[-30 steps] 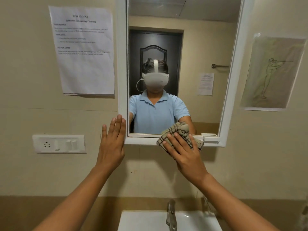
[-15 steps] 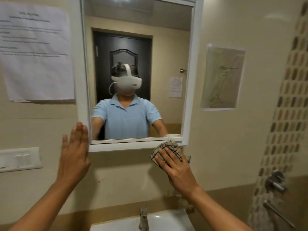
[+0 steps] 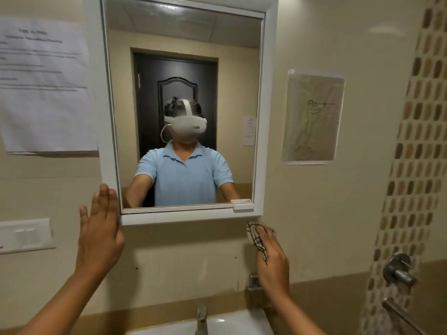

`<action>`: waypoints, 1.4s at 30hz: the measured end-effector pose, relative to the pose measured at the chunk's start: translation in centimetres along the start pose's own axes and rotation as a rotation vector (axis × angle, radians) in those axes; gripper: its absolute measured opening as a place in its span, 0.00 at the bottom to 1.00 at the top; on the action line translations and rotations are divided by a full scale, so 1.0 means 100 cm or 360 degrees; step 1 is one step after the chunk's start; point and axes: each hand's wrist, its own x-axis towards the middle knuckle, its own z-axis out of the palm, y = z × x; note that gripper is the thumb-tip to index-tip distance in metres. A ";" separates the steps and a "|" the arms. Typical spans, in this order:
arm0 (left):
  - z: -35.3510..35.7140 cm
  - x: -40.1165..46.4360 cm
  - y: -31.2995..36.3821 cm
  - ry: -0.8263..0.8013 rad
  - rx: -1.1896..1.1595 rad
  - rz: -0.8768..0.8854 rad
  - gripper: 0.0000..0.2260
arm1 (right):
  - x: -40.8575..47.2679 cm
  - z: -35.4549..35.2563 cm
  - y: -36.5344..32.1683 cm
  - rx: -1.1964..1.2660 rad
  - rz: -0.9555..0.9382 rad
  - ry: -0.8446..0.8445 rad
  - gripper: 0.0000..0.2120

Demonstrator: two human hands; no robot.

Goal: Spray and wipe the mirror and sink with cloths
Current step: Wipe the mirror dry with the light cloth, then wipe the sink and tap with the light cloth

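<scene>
Beige bathroom wall, white-framed mirror hung over a white sink with a chrome tap at bottom centre. Left hand is flat, fingers straight, against the mirror's lower-left frame corner, holding nothing. Right hand has its fingers wrapped round a bunched checked cloth, sitting just below the frame's lower-right corner, off the glass. No spray bottle in view. Judgement: mirror pass looks near its end or paused, sink not started. Risks: cloth is balled up, so little contact area; likely streaks if it goes back on the glass like that. Left palm on the frame edge, fingertips right beside the glass, could leave prints on a wiped area. Small white ledge piece at the lower-right inner frame could snag the cloth. Dropping the hand toward the sink, the metal bracket just below the wrist and the tap are in the path; knuckles could clip them. Paper notice left and taped sketch right sit close to the frame; overspray or a wide swipe would wet or tear them.
</scene>
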 end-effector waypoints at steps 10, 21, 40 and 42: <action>0.015 -0.079 0.067 -0.0044 -0.0449 -0.0177 0.31 | -0.047 0.011 -0.023 0.1552 0.1580 -0.0391 0.12; 0.034 -0.186 0.135 -0.1113 -0.1387 -0.1137 0.27 | -0.125 0.035 -0.039 0.1990 0.1684 -0.1227 0.20; 0.106 -0.289 -0.028 -0.1464 -0.0623 -0.0879 0.12 | -0.218 0.189 -0.005 0.1143 0.1950 -0.1125 0.16; 0.119 -0.289 -0.044 -0.1449 -0.0558 -0.0718 0.13 | -0.211 0.199 0.000 0.0965 0.1814 -0.1019 0.17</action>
